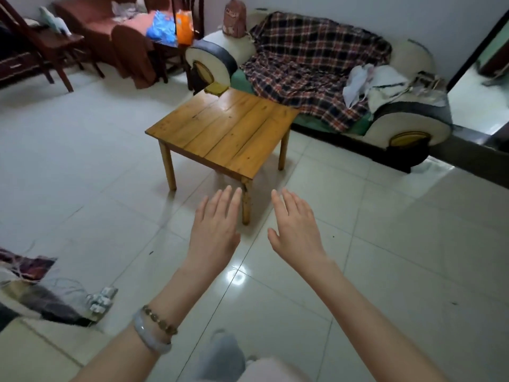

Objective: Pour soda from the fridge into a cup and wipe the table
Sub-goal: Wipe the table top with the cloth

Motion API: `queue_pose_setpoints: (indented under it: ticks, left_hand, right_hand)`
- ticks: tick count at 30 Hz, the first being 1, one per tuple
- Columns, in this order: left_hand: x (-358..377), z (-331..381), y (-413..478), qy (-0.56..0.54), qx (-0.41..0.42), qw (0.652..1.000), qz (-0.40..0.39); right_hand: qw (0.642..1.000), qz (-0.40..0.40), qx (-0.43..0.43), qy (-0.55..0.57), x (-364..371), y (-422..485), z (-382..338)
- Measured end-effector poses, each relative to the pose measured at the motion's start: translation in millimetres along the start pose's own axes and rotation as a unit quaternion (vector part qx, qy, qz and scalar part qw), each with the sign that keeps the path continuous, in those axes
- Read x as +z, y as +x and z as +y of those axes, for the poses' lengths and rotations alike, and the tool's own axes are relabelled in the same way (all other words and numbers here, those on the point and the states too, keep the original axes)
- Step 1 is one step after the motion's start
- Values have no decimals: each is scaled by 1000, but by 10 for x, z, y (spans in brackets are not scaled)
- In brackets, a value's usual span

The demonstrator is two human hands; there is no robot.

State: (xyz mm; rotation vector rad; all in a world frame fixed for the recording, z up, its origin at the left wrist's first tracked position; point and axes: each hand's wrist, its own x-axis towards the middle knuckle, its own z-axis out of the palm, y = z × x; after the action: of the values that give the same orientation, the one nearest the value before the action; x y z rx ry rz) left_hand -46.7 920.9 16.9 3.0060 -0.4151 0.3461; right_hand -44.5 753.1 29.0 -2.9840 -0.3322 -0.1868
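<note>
A low square wooden table (pixel 225 128) stands on the tiled floor in the middle of the room, its top bare. A yellowish cloth (pixel 216 88) lies at its far corner, against the sofa arm. My left hand (pixel 216 230) and my right hand (pixel 296 227) are stretched out side by side, palms down, just in front of the table's near corner. Both hold nothing and their fingers are extended. Two bracelets sit on my left wrist. No fridge, soda or cup is in view.
A sofa (pixel 407 133) draped with a plaid blanket (pixel 311 64) runs behind the table. Dark wooden chairs (pixel 44 45) and a covered table with coloured bags (pixel 170 26) fill the back left. Clutter and cables (pixel 55 296) lie on the floor at left. A doorway (pixel 484 86) is at right.
</note>
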Motion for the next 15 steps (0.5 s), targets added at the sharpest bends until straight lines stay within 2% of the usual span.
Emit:
queue_pose_setpoints:
  ticks: [8,15]
  left_hand:
    - [407,605,1172,-11,64,998,-14]
    - [769,1037,2475,-17,89,996,-18]
  right_hand:
    - [996,17,85,-10,39,485,1067]
    - [996,4,89,3,44,1376,2033]
